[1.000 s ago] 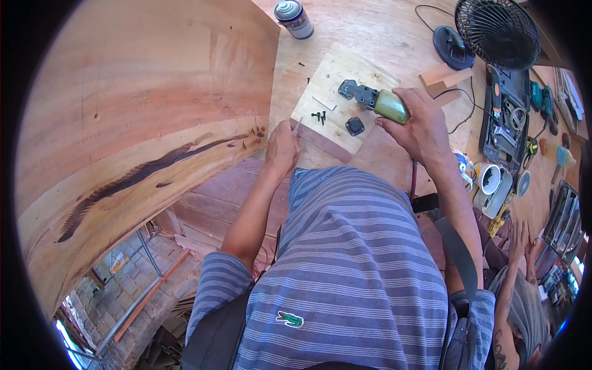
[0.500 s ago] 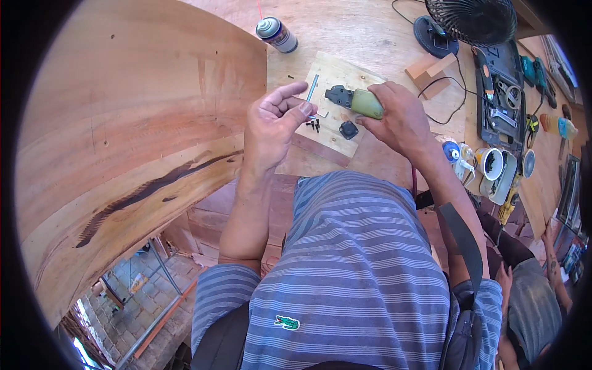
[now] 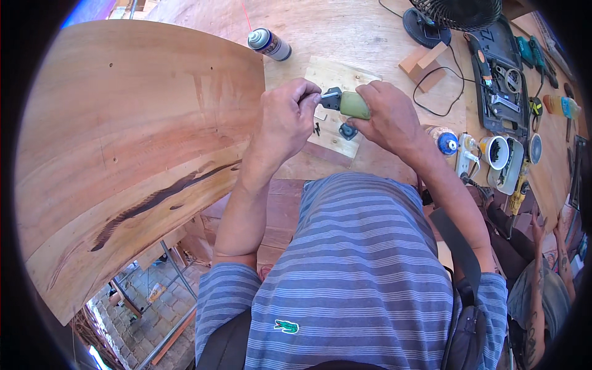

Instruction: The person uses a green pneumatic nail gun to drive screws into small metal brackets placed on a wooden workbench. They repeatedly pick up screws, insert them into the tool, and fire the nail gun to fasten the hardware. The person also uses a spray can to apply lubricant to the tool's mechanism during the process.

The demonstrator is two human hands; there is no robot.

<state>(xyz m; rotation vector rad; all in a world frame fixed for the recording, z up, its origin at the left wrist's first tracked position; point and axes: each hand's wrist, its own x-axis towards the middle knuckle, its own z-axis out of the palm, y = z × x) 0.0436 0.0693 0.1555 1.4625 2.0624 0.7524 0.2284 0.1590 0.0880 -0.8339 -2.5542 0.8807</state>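
My right hand (image 3: 390, 117) grips a green, rounded body (image 3: 355, 105) with a black plate end (image 3: 333, 100) that has holes in it. Between my left hand's (image 3: 287, 114) thumb and fingers is a slim silvery metal rod (image 3: 329, 95), its far end at the black plate; whether it sits in a hole I cannot tell. Beneath both hands lies a light wooden board (image 3: 330, 71). On it, near my left fingertips, are several small black screws (image 3: 317, 129). A squarish black part (image 3: 348, 131) rests below the green body.
A spray can (image 3: 269, 44) with a red straw lies far left. To the right are wood blocks (image 3: 425, 65), a black cable, a fan (image 3: 459, 12), an open tool case (image 3: 501, 86), bottles and a white tub (image 3: 494, 152). A tall wooden panel (image 3: 142, 111) stands left; another person (image 3: 539, 290) is at lower right.
My left hand has moved right and brought the rod from upright to across, meeting the black plate. The green body, held in my right hand, has shifted slightly left.
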